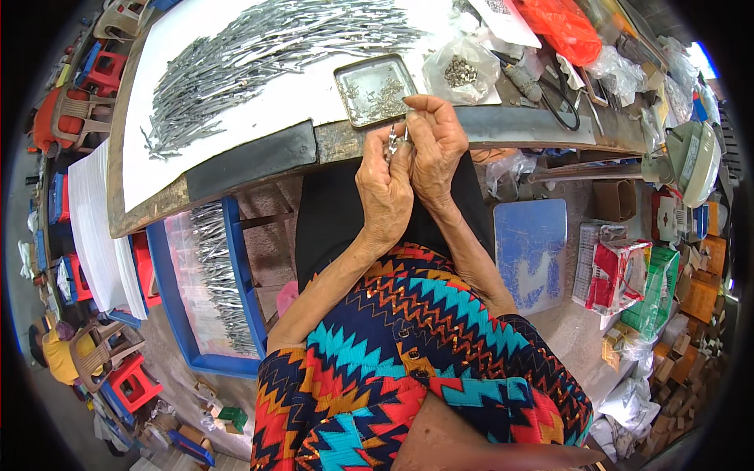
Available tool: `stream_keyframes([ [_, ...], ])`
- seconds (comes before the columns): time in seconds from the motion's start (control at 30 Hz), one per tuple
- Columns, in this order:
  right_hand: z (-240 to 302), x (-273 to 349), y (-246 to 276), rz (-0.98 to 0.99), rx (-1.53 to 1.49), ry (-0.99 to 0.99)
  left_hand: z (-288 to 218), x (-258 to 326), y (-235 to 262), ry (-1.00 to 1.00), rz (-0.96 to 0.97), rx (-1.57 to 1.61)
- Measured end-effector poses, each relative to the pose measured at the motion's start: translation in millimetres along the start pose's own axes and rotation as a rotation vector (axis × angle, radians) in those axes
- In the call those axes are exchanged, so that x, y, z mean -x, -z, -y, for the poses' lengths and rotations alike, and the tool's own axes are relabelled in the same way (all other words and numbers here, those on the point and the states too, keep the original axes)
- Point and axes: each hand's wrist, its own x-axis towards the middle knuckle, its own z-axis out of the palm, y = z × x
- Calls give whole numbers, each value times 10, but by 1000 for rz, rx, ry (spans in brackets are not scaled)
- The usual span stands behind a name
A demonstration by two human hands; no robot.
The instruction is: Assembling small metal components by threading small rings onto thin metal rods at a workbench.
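My left hand (383, 188) is closed at the front edge of the workbench, its thumb and fingers round a small shiny metal piece (392, 143). Close beside it, my right hand (437, 147) pinches with thumb and forefinger; a thin metal bit shows by its fingertips, too small to name. The two hands nearly touch. Just beyond them lies a shallow metal tray (342, 96) with many tiny metal parts. A clear plastic bag (484, 72) holding more small metal parts sits to its right. Long thin grey metal strips (236, 67) are heaped on a white sheet (149, 179) at the left.
Dark flat plates (255, 159) line the front edge of the wooden bench. A cable, a tool and a red plastic bag (559, 30) lie at the back right. Below left stands a blue crate (250, 290) with more metal strips. A blue board (531, 251) is at the lower right.
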Motion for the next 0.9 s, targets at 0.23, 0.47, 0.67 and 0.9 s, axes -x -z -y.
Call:
stream_keyframes([
  [0.23, -11, -38, -72, -10, 292, 99, -28, -14, 34, -57, -26, -16],
  [0.47, -64, -90, -40, 295, 333, -77, -65, -33, 296, 91, 23, 149],
  [0.67, -110, -431, 17, 301, 900, 238, -118, 138, 916, 328, 34, 338],
  [0.9, -300, -654, 6, 597, 1141, 529, -98, 629, 1691, 615, -134, 539],
])
